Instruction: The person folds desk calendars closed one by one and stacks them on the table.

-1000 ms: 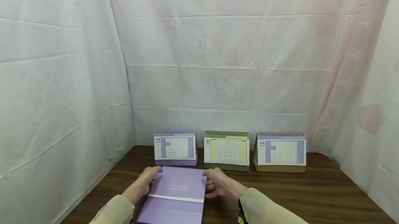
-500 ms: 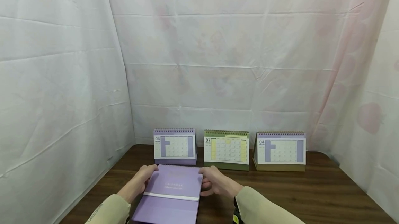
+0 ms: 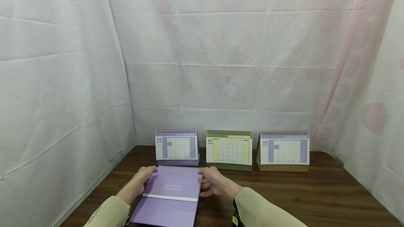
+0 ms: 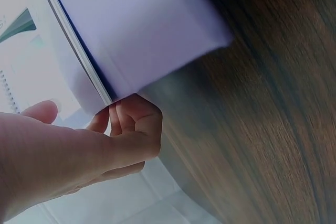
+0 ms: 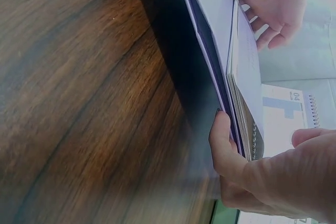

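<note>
So we've got the lilac cardboard spiral-bound calendar (image 3: 173,184) pinched near its far corners, left hand (image 3: 142,179) on one side, right hand (image 3: 215,182) on the other, at the near side of the dark wood-grain table (image 3: 274,199). It's shifted slightly left, grip unchanged, so we'd say it's still being moved.

Place: seems a curtained booth; in home or office, cannot tell.
Cloth (image 3: 202,62): hangs on three sides, creased.
Bench (image 3: 309,190): wood-grained.
</note>
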